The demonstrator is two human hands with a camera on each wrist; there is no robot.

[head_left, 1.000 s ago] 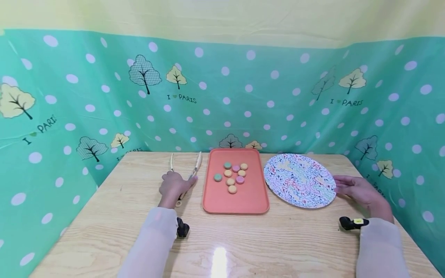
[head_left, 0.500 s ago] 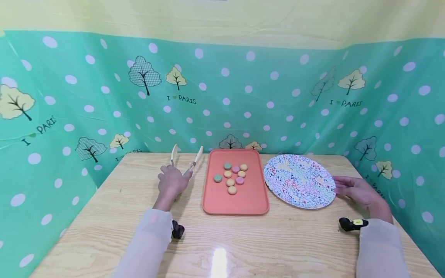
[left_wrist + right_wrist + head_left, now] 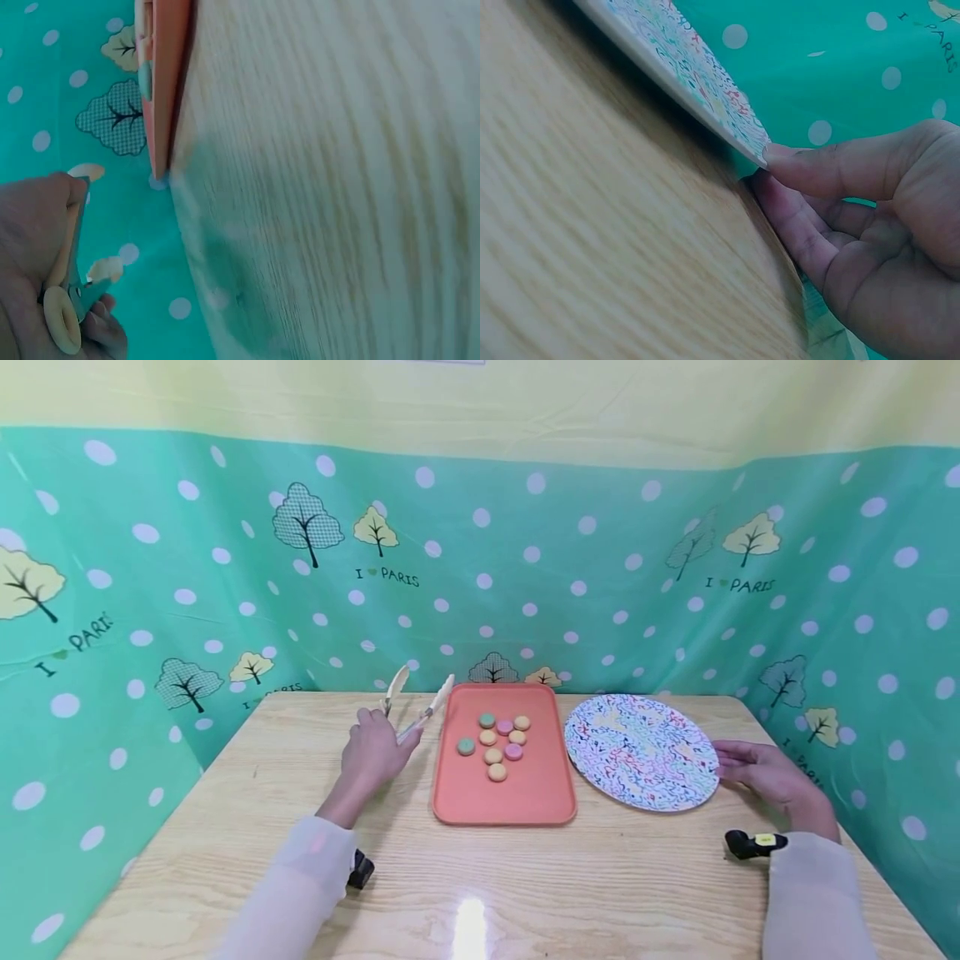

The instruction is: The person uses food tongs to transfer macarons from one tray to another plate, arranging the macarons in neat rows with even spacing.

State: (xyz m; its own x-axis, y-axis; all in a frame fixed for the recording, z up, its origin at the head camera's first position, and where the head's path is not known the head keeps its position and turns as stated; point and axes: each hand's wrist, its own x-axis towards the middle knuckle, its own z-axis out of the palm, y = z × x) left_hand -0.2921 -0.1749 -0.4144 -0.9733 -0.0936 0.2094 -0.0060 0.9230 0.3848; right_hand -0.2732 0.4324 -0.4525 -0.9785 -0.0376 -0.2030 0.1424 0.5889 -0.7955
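Note:
My left hand (image 3: 371, 752) grips a pair of tongs (image 3: 423, 717) with metal arms and cream tips, left of the pink tray. The tongs' arms are spread, with nothing between their tips, and point away from me. In the left wrist view, a cream ring (image 3: 63, 321) shows at their hinged end. On the right, a round plate (image 3: 641, 752) with a multicoloured squiggle pattern is pinched at its right rim by my right hand (image 3: 771, 781). The right wrist view shows the thumb (image 3: 817, 169) on top of the rim and fingers beneath.
Between the hands lies a pink tray (image 3: 502, 803) with several small macarons, among them a green macaron (image 3: 466, 746), a pink macaron (image 3: 513, 751) and a cream macaron (image 3: 497, 772). A dotted green curtain (image 3: 480, 560) encloses the wooden table (image 3: 600, 893) at the back and sides.
My left hand has raised the tongs and swung their tips rightward, toward the tray. The right hand and plate keep their place; the head view has shifted slightly.

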